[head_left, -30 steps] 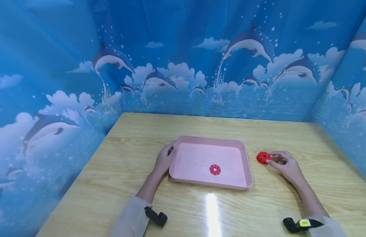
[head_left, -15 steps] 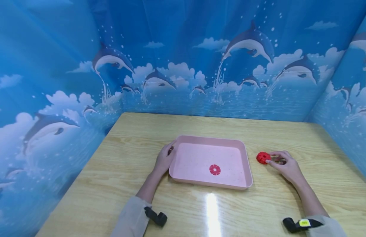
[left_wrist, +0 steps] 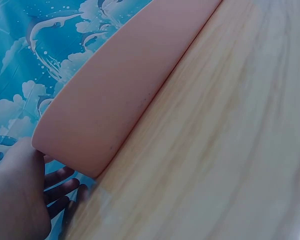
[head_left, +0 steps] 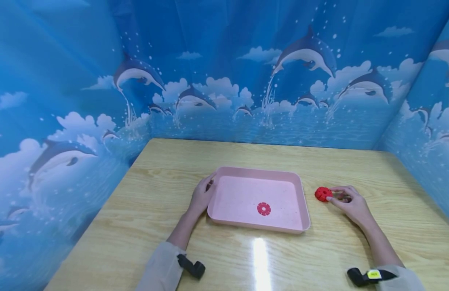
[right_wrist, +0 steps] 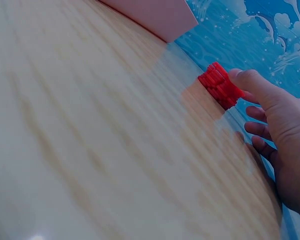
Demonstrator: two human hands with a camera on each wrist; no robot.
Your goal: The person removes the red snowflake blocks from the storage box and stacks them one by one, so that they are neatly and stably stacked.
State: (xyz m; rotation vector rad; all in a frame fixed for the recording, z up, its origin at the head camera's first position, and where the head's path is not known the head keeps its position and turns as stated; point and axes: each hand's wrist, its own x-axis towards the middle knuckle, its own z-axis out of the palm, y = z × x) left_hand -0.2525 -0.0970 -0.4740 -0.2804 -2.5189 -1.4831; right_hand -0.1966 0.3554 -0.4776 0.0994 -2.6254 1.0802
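Note:
A shallow pink rectangular tray (head_left: 242,186) lies on the wooden table, with one flat red notched snowflake disc (head_left: 259,210) on its floor. My left hand (head_left: 201,196) holds the tray's left side; in the left wrist view the thumb reaches the rim and its tip is hidden behind the wall, while the fingers lie outside below. To the right of the tray, my right hand (head_left: 353,203) pinches a stack of several red snowflake discs (head_left: 323,194) between thumb and forefinger. The right wrist view shows that stack (right_wrist: 221,87) tilted, close over the tabletop, the other fingers loosely bent.
A pale wood-grain table (head_left: 155,173) spreads around the tray. Blue dolphin-print curtains (head_left: 224,60) rise along its back and sides. Black wrist cameras are strapped over both sleeves, and a bright light reflection (head_left: 260,262) shows on the near tabletop.

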